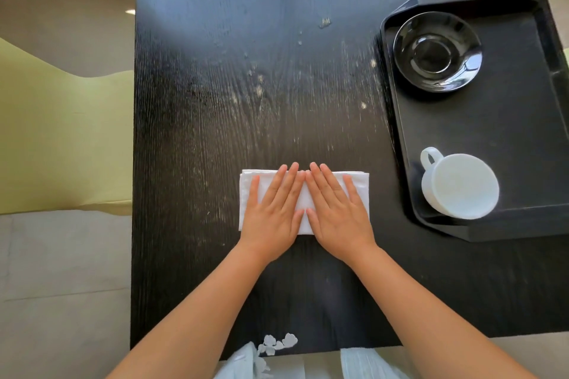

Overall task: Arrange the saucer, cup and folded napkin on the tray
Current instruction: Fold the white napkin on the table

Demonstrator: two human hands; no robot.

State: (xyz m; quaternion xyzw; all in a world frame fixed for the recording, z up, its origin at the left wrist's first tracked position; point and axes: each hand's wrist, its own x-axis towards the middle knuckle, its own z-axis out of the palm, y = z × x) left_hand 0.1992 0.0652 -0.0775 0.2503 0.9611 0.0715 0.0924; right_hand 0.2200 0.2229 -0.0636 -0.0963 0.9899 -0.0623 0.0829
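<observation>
Two bare hands press flat on a white folded cloth napkin (303,201) lying on a black wood-grain table (215,101). Left hand (272,218) and right hand (340,218) lie side by side, palms down, fingers stretched out and index fingertips nearly touching; neither grip closes on anything, both spread wide atop the cloth. To the right sits a black rectangular plastic tray (523,132) with clipped corners. On its far end rests a glossy black round saucer (437,52); on its near end, well apart from the saucer, stands a white ceramic cup (460,186), apparently upside down, handle pointing to the far left. Pale blue fabric (369,363) shows at the table's near edge.
</observation>
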